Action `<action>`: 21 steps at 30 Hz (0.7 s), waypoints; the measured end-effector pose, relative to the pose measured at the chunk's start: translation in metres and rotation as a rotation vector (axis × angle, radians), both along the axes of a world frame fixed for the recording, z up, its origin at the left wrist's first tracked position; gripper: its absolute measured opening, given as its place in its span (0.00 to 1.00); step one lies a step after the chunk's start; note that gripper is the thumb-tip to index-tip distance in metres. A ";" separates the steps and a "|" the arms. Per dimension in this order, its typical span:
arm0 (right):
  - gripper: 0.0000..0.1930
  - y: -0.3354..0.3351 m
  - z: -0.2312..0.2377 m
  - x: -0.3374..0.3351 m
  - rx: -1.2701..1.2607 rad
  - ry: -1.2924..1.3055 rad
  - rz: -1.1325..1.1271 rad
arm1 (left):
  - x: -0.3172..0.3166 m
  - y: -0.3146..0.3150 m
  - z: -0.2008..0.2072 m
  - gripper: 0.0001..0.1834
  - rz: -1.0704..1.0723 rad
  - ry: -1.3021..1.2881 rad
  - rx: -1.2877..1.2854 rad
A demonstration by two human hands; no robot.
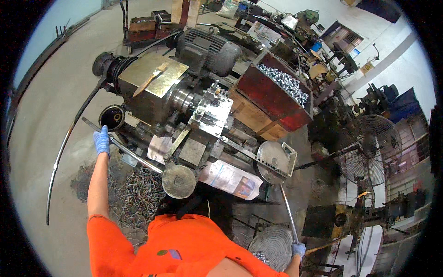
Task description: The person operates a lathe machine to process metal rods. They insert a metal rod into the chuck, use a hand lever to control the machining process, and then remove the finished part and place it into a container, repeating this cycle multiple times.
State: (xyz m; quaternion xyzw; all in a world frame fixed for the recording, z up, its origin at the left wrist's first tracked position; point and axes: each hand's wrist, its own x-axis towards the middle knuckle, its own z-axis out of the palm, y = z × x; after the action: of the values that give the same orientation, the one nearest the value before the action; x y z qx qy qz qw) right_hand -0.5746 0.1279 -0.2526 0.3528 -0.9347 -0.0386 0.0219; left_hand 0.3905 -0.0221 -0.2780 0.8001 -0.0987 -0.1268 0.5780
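My left hand (102,141), in a blue glove, is closed around a long steel lever (138,157) left of the lathe-like machine. The lever slopes down to a round metal disc (178,181) at the machine's front. My right hand (299,249), gloved too, grips the lower end of a second steel lever (289,211), which rises to another round disc (274,159) on the right. Between them sit the machine's chuck (183,99) and a bright metal tool slide (211,113). A wooden-handled brush (151,82) lies on the brass-coloured headstock cover (173,69).
A red box (277,99) full of small shiny metal parts stands behind the slide. Below, a round perforated basket (271,247) holds similar parts near my right arm. Metal shavings (138,191) cover the floor at left. A motor (207,51) and a caged fan (369,143) stand farther off.
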 end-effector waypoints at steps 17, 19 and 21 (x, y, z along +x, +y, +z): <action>0.21 0.014 0.017 0.049 0.049 0.006 -0.075 | 0.003 0.000 -0.004 0.21 -0.019 -0.021 -0.006; 0.21 0.011 0.015 0.053 0.051 0.022 -0.075 | 0.008 0.004 -0.006 0.21 0.003 -0.039 -0.014; 0.20 0.010 0.016 0.058 0.034 0.059 -0.082 | 0.019 0.004 -0.017 0.21 0.007 -0.056 -0.013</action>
State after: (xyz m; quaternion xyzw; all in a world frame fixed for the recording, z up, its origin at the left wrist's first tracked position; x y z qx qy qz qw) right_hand -0.5170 0.1376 -0.2367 0.3131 -0.9465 -0.0657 0.0420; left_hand 0.4093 -0.0181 -0.2954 0.7999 -0.1128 -0.1018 0.5806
